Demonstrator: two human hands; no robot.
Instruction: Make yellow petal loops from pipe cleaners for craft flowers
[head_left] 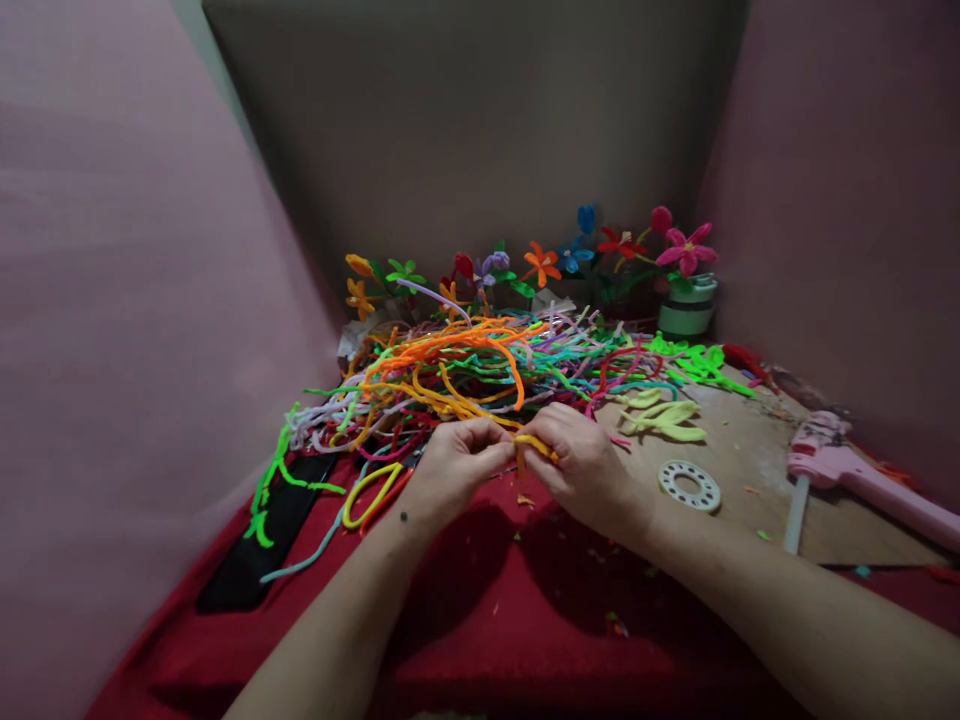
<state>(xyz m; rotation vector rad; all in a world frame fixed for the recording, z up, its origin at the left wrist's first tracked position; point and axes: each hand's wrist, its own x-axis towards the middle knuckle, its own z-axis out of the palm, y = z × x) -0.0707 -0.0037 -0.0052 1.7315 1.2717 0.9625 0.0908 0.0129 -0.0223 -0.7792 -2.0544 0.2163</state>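
The left grip (466,457) and right grip (574,462) pinch a yellow-orange pipe cleaner (537,446), its visible long axis slanting down rightward

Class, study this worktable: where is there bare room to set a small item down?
Mostly bare, bar a few scraps: the red cloth between the forearms, and the tan board between the white ring and pink glue gun. Crowded: the pipe-cleaner heap beyond the left hand and right hand, and the pipe-cleaner flowers behind it.
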